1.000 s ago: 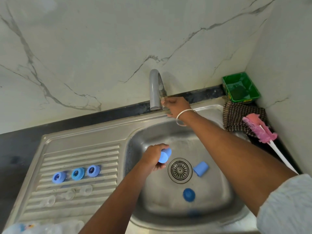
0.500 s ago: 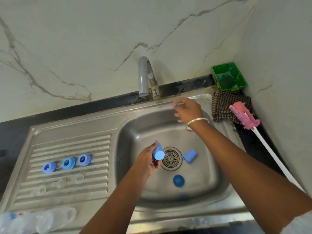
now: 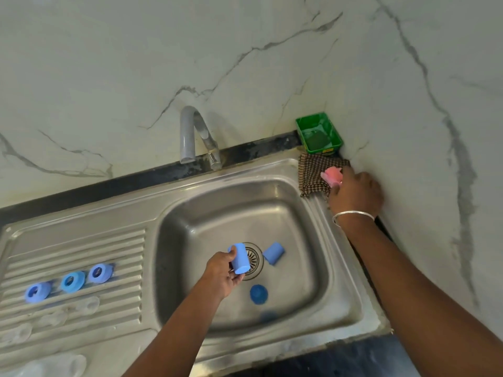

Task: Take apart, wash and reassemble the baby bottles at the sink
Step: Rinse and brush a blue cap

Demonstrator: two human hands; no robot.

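Caps are evidently being washed now: the left hand holds one blue cap over the sink, ready for scrubbing, while the right hand closes on the pink brush lying on the checked cloth.

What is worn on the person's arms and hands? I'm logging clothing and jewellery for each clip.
Both forearms are bare, no sleeves in view. The right hand has a thin silver metal bangle at the wrist. The left hand shows no jewellery or glove.
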